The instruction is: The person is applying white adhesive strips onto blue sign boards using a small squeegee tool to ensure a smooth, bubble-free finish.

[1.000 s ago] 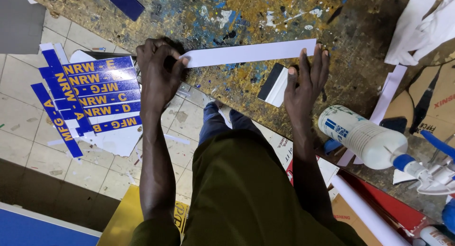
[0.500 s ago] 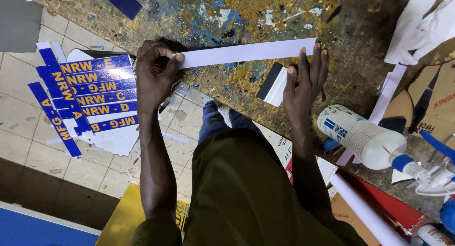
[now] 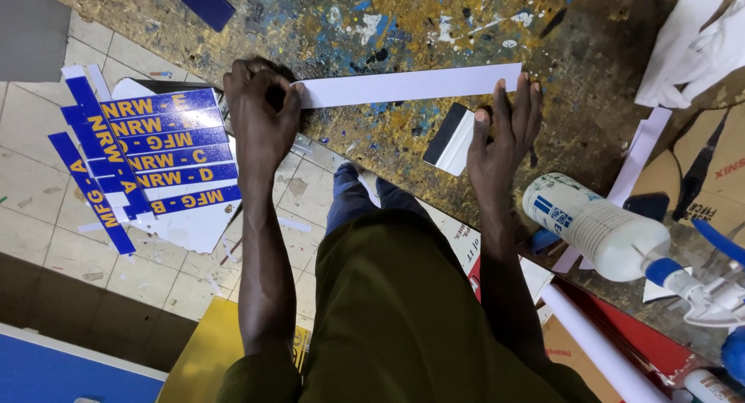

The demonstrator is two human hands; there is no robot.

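L hand [image 3: 260, 120] clenched on left end of long white strip [image 3: 407, 86], lying flat across the paint-spattered desk [image 3: 326, 31]. R hand [image 3: 504, 135] flat, grip released, fingertips on strip's right end; thumb seems to touch a black-edged squeegee [image 3: 452, 139] just below. Spray bottle [image 3: 601, 228] near right. Blue lettered stickers [image 3: 147, 151] on floor, left.

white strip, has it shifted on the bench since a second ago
No. The white strip lies as before above the black-edged squeegee, left hand pinching one end, right hand pressing the other.
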